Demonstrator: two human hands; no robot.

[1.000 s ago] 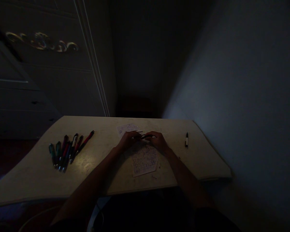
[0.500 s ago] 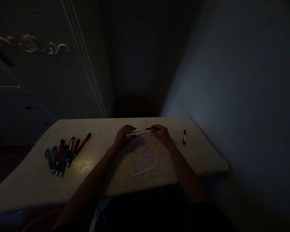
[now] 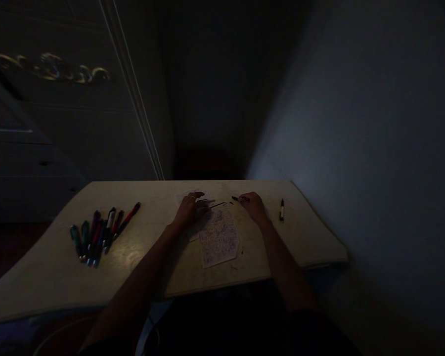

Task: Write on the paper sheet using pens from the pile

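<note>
My left hand is over the papers at the table's middle. Its fingers are partly curled, and a thin dark stick like a pen refill juts out to the right from between them. A second slim piece shows just beyond it. My right hand is closed on a short dark pen part, its tip pointing left. A small dark piece lies between my hands. Below them is a sheet of paper covered in scribbled writing. The dim light hides fine detail.
Several pens in dark, red and green lie bunched on the left of the pale table. A single black and white pen lies to the right. Small scraps are near the front edge. A wall rises on the right.
My right hand has drawn slightly right, taking the dark pen part away from the left hand's pieces. My left hand's fingers have come closer together around the thin stick.
</note>
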